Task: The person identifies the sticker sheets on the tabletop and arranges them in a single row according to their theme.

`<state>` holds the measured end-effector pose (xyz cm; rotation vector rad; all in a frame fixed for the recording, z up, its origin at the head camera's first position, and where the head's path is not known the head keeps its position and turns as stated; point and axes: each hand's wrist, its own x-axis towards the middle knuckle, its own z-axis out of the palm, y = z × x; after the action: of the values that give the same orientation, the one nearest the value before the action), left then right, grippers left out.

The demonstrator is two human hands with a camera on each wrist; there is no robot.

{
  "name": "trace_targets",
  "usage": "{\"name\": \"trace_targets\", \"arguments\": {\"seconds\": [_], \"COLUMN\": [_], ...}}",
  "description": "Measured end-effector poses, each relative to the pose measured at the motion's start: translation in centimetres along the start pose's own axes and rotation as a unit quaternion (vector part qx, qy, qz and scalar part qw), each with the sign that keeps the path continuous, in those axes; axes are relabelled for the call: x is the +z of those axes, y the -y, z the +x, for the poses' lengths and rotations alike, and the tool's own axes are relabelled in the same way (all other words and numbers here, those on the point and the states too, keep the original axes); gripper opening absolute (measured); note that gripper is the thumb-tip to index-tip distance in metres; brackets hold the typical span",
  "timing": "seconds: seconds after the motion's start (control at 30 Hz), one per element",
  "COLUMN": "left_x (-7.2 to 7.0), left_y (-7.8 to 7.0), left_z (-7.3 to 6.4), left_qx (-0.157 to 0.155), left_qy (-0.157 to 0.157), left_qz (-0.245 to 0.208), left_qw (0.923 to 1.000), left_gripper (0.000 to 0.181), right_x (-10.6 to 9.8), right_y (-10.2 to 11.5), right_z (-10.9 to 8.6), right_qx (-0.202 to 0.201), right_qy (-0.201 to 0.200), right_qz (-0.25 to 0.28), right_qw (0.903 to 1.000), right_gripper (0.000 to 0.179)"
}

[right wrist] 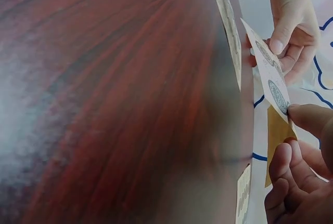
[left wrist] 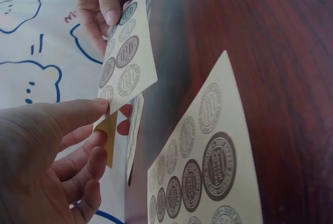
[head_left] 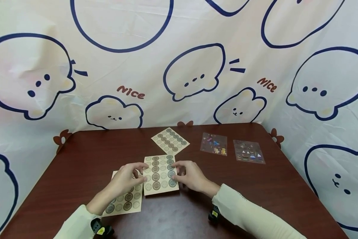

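A cream sticker sheet point(head_left: 159, 174) with rows of round stamp-like stickers is held up over the table between both hands. My left hand point(head_left: 128, 177) pinches its left edge between thumb and fingers. On the opposite edge, my right hand point(head_left: 192, 176) grips it the same way. The left wrist view shows the held sheet point(left wrist: 127, 63) tilted, with the left thumb on its printed face and fingers behind. A yellowish-brown piece point(right wrist: 278, 135) shows behind the sheet in the right wrist view. Beneath the left hand lies a second sticker sheet point(head_left: 134, 204), partly covered by that hand.
Farther back, another round-sticker sheet point(head_left: 170, 141) lies turned at an angle. Two clear sheets with small colourful stickers, one point(head_left: 214, 144) nearer the middle and one point(head_left: 249, 151) farther right, lie on the dark wooden table point(head_left: 226, 199). A patterned cloth point(head_left: 155, 73) hangs behind.
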<state>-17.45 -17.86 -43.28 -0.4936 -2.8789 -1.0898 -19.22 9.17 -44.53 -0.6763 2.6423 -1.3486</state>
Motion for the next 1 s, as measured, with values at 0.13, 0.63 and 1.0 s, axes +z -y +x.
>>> {"name": "trace_targets", "arguments": {"seconds": [0.13,0.63,1.0], "left_x": [0.2,0.6,1.3], "left_y": [-0.1,-0.1,-0.8], "left_z": [0.0,-0.4,-1.2], "left_qx": [-0.018,-0.021,-0.054], "left_qy": [0.014,0.055,0.057], "left_qz": [0.01,0.033,0.071], "left_qw": [0.9997,0.9977,0.9944], "left_gripper": [0.038,0.035,0.037], "right_x": [0.4,1.0,1.5], "right_y": [-0.3,-0.2,-0.5], "right_z": [-0.3,-1.0,-1.6], "right_qx": [0.008,0.032,0.051], "right_qy": [0.006,0.032,0.057], "right_qz": [-0.023,-0.135,-0.124], "right_qw": [0.9997,0.9898,0.9893], "right_gripper": [0.037,0.042,0.053]}}
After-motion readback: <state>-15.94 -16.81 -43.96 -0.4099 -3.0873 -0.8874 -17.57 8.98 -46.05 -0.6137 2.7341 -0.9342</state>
